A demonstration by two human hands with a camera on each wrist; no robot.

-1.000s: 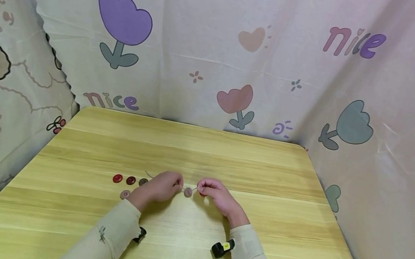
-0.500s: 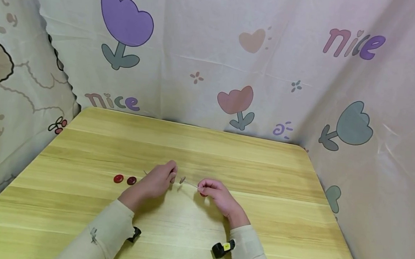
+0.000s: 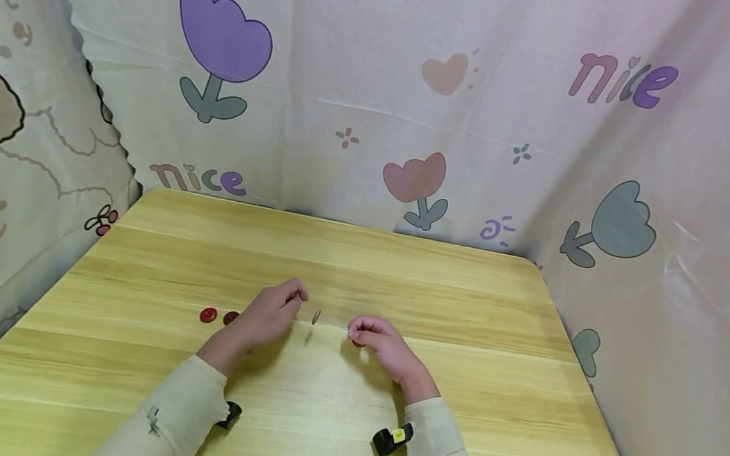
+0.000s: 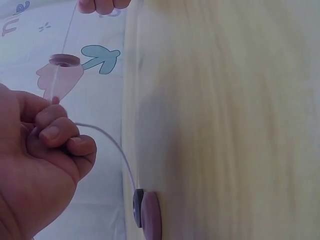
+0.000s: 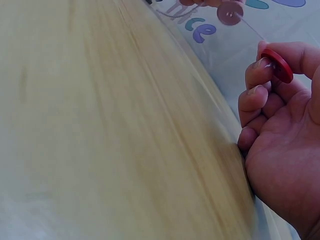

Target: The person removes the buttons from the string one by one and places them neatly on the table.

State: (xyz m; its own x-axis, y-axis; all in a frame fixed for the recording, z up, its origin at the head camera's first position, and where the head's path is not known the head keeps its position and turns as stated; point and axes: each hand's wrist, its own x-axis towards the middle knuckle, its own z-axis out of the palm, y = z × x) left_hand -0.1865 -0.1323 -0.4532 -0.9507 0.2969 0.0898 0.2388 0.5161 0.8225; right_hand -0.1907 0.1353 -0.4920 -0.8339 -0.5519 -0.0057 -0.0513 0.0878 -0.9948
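Between my two hands a thin string [image 4: 107, 134] is drawn across, and a mauve button [image 4: 65, 60] is threaded on it. In the head view this button [image 3: 316, 317] appears almost edge-on above the table. My left hand [image 3: 267, 316] pinches the string on the left, its fingers curled; a loose tail of string droops from it toward the table. My right hand [image 3: 386, 344] pinches the other end. At its fingertips sits a red button [image 5: 277, 66], which the head view shows partly hidden under the fingers.
On the wooden table [image 3: 461, 290], a bright red button [image 3: 208, 315] and a dark red button [image 3: 230, 317] lie left of my left hand. The left wrist view shows a dark button [image 4: 138, 207] and another mauve button [image 4: 152, 215] at the table's surface. A printed curtain hangs behind.
My left hand has moved left and away from my right hand, and the threaded mauve button has shifted left and turned edge-on. The left arm now covers some table buttons. My right hand stays put.
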